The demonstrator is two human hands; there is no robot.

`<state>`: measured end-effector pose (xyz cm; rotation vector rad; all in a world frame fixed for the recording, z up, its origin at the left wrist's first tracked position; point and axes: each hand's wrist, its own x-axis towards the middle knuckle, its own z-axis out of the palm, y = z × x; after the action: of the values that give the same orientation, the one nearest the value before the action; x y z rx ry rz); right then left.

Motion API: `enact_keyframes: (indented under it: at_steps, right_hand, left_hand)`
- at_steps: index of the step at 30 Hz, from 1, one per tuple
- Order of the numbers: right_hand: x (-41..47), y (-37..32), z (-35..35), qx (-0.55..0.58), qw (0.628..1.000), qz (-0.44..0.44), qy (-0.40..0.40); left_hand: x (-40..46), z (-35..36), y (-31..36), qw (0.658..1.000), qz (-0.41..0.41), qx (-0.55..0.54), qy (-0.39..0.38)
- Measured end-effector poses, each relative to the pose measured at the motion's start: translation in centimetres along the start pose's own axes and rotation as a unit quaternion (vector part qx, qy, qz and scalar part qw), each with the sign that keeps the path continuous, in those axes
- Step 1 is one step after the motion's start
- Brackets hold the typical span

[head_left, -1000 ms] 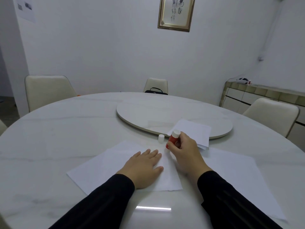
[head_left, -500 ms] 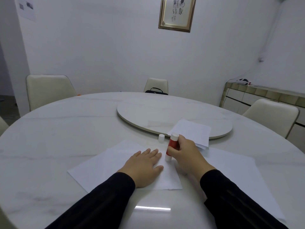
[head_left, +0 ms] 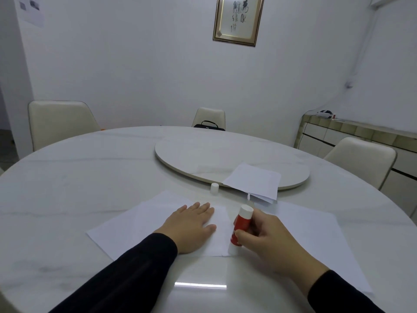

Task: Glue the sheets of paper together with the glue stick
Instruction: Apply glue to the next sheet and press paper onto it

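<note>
Upright and slightly tilted, the glue stick (head_left: 239,229) is held with its lower end set on the near right corner of a white sheet (head_left: 144,222) that lies on the near part of the round table (head_left: 79,184). Its red body is gripped by the right hand (head_left: 270,245), whose thumb and fingers are curled round the tube; the white end is turned upward and away. The sheet is pinned by the left hand (head_left: 191,227), which is laid flat on it, palm down, with the fingers straight and close together and pointed toward the far side. Both forearms are covered by black sleeves (head_left: 126,276).

A second white sheet (head_left: 316,240) is spread to the right, partly hidden under the right hand and wrist. Whether the two sheets overlap cannot be told. Just beyond the first sheet, a small white cap (head_left: 214,188) is stood upright on the table, apart from the glue stick. Farther right, a few smaller pieces of paper (head_left: 255,181) are stacked loosely over the near edge of the turntable (head_left: 203,154), which is set in the middle of the table.

Pale chairs (head_left: 58,123) are placed round the far and right sides, and a black bag (head_left: 209,126) is seen on the far one. A framed calligraphy picture (head_left: 238,19) is hung on the white wall, and a low sideboard (head_left: 361,136) is set at the right.
</note>
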<state>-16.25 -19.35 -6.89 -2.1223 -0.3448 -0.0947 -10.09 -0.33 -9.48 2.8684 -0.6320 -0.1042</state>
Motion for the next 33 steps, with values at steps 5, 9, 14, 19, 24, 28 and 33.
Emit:
enact_keyframes:
  at_steps: [5,9,14,19,24,28,33]
  right_hand:
    - [0.4,0.4,-1.6,0.412,0.899,0.088,0.116]
    - [0.5,0.7,-3.0,0.548,0.805,0.082,0.211]
    - [0.8,1.1,-2.5,0.558,0.793,0.093,0.227]
    - [0.7,0.3,-2.4,0.463,0.857,0.081,0.213]
    - [3.6,-2.7,-2.1,0.221,0.95,0.019,0.22]
    - [8.1,-3.0,0.7,0.064,0.983,0.006,0.17]
    - [11.5,-1.4,3.4,-0.044,0.989,0.031,0.135]
  left_hand:
    - [-0.2,-1.0,-0.2,0.998,0.042,-0.028,-0.027]
    - [-1.1,-2.3,0.7,0.985,0.109,-0.129,-0.034]
    - [-2.1,-2.6,0.3,0.989,-0.101,0.062,0.092]
    - [-2.7,-3.8,-1.3,0.994,-0.031,-0.068,-0.078]
    - [-0.6,-2.9,-0.7,0.993,-0.038,-0.106,0.042]
    - [0.4,-0.6,-0.5,0.999,-0.039,-0.008,0.019]
    - [0.5,-0.1,-0.9,0.999,-0.04,0.004,0.011]
